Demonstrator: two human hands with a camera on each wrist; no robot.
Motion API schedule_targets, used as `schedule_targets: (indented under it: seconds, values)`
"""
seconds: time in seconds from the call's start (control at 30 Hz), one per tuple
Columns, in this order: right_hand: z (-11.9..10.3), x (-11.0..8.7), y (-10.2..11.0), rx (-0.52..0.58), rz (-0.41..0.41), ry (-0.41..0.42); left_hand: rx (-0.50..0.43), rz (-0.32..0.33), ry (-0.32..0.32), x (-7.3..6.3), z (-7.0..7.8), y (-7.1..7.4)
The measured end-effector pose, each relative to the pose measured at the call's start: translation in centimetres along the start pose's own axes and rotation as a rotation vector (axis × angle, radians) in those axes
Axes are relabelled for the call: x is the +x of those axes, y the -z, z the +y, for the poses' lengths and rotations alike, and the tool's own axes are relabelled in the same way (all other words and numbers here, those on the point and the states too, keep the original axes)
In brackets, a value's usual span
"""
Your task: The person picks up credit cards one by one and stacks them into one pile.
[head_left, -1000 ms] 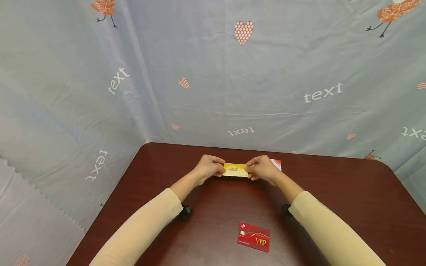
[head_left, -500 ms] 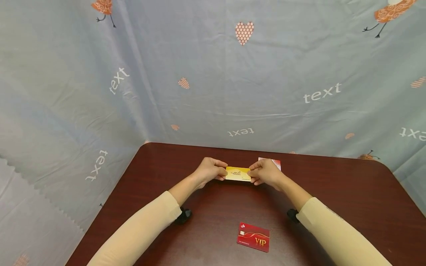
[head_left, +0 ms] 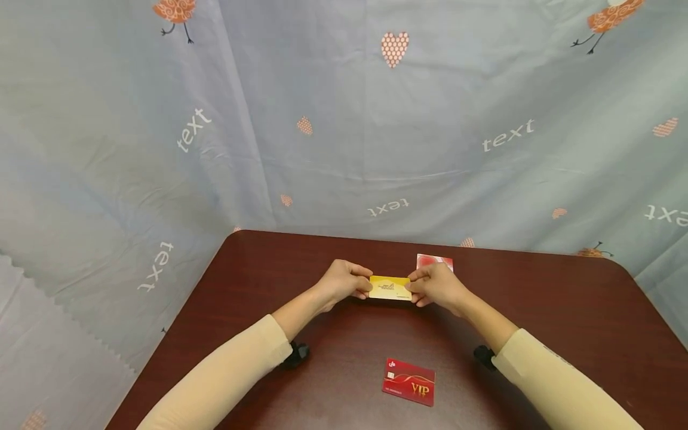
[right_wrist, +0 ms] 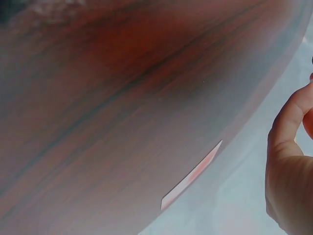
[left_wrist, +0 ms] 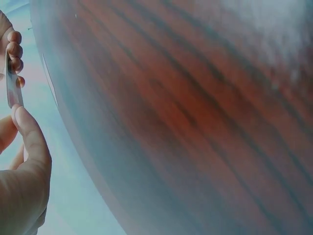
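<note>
A yellow card (head_left: pixel 389 288) is held up level above the table between both hands, its printed face toward me in the head view. My left hand (head_left: pixel 344 284) pinches its left end between thumb and fingers; the left wrist view shows the same card (left_wrist: pixel 13 88) nearly edge-on. At its right end, my right hand (head_left: pixel 441 288) pinches the card likewise. Behind the right hand lies a red and white card (head_left: pixel 434 260), partly covered by the fingers. Closer to me a red VIP card (head_left: pixel 409 382) lies flat on the table.
The dark red-brown table (head_left: pixel 548 310) has rounded far corners. A grey-blue patterned curtain (head_left: pixel 344 119) hangs behind it and along the left side. Black wrist straps (head_left: pixel 294 355) show below the sleeves.
Both hands have brought the yellow card slightly toward me and to the right. More of the red and white card behind the right hand now shows. The VIP card stays put.
</note>
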State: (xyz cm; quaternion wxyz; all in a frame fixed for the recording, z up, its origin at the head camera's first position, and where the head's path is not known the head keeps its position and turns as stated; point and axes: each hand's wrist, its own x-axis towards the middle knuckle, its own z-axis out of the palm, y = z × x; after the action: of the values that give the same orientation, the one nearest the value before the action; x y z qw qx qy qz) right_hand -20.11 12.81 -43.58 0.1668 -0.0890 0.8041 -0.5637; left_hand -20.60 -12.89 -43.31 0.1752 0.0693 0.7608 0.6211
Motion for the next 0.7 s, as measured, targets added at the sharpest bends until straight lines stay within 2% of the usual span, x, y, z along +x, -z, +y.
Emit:
schedule_targets:
  seconds: [0.7]
  values:
    - [0.8,-2.7,0.9,0.021,-0.02,0.033,-0.016,-0.043,0.007,-1.4,0.5,-2.1]
